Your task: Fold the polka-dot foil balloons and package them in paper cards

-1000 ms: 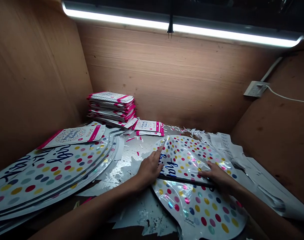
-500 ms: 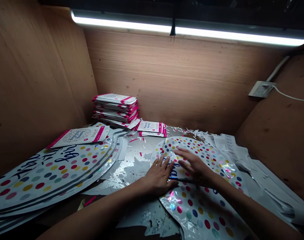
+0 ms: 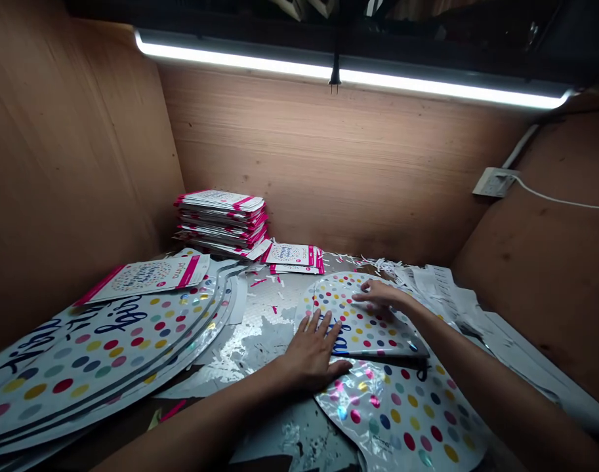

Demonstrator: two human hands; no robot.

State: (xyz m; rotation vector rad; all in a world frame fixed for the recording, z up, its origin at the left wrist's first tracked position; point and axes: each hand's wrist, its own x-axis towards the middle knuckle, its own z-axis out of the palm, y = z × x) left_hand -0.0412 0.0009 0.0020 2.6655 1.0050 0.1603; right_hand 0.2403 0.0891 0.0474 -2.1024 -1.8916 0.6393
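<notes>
A flat white foil balloon (image 3: 412, 406) with coloured dots and dark blue lettering lies partly folded on the worktop in front of me. My left hand (image 3: 313, 354) rests flat on its left side, fingers spread, pressing it down. Over the upper part of the folded layer, my right hand (image 3: 380, 294) has bent fingers closed at the foil; the exact grip is partly hidden. The folded layer's lower edge runs across the balloon's middle. To the left, a pile of similar flat balloons (image 3: 97, 354) carries a white and pink printed packet (image 3: 149, 276).
A tall stack of pink-edged packets (image 3: 223, 223) stands at the back left, with a few more packets (image 3: 293, 255) beside it. White paper strips (image 3: 441, 295) lie along the right. Wooden walls enclose the worktop, under a tube light (image 3: 240, 59). A socket (image 3: 495, 182) is at right.
My right hand has moved from the balloon's right side to its upper part. The folded layer's right edge now lies further left. My left hand has flattened and spread on the foil.
</notes>
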